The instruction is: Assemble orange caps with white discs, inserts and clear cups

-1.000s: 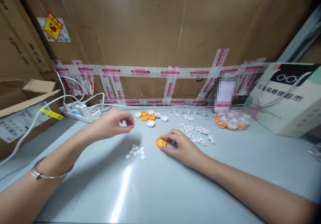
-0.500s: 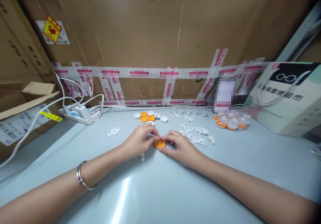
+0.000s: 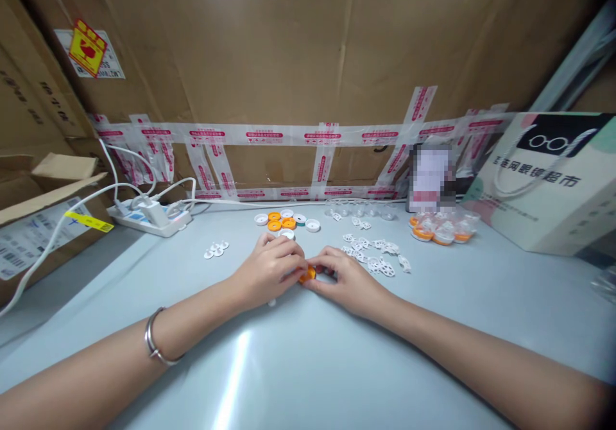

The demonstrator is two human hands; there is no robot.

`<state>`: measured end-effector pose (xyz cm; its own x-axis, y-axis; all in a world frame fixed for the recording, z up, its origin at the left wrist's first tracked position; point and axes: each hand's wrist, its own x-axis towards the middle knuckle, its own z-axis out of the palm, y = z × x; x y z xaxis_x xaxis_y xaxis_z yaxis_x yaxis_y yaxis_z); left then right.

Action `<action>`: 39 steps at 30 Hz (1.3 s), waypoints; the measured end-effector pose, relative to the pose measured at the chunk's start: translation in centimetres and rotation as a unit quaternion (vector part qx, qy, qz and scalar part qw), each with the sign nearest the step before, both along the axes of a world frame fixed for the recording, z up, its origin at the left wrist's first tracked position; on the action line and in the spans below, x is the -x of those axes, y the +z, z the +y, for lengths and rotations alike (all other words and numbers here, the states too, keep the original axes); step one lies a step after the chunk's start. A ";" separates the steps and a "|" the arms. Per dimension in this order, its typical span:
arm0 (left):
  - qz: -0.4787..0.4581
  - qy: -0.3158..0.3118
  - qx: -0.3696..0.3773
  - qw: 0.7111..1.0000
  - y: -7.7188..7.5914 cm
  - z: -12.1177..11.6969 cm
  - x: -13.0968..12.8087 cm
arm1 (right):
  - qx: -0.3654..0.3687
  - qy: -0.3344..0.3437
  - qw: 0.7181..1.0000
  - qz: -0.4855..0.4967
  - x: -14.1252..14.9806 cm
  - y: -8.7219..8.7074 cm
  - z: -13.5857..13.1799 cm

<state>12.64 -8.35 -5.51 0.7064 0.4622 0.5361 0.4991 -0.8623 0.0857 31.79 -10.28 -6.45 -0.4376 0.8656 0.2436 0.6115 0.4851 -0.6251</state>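
Note:
Low over the table, a round orange cap [image 3: 308, 276] is gripped at its right edge between the thumb and fingers of my right hand [image 3: 350, 282]. My left hand [image 3: 272, 271] is closed, its fingertips pressed together over the left part and middle of this cap. Whatever sits under those fingertips is hidden. Below my left hand, a small white piece [image 3: 272, 302] on the table is mostly covered. Right of my right hand lie several white openwork plastic pieces [image 3: 380, 265]. Behind my left hand is a group of orange caps [image 3: 274, 226] and white caps [image 3: 312, 225].
Small white pegged discs [image 3: 216, 250] lie at left. Clear domes [image 3: 359, 209] line the back, and orange-based clear domes [image 3: 440, 228] cluster near a paper bag [image 3: 543, 218]. A power strip [image 3: 154, 221] with cables and an open carton [image 3: 43, 224] stand left, before a cardboard wall [image 3: 269, 45].
My left fingers have moved over the orange cap and now cover its middle, where a small white peg showed before. My right hand keeps its hold. The view has shifted slightly.

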 end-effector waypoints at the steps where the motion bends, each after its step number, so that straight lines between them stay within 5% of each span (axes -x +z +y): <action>1: -0.001 -0.005 -0.006 1.000 0.0 0.0 0.0 | 0.003 0.000 1.000 -0.001 0.0 0.0 0.0; 39: 0.014 -0.052 0.069 0.996 -0.3 -0.6 1.5 | 0.038 -0.001 0.998 0.049 -0.6 0.2 0.1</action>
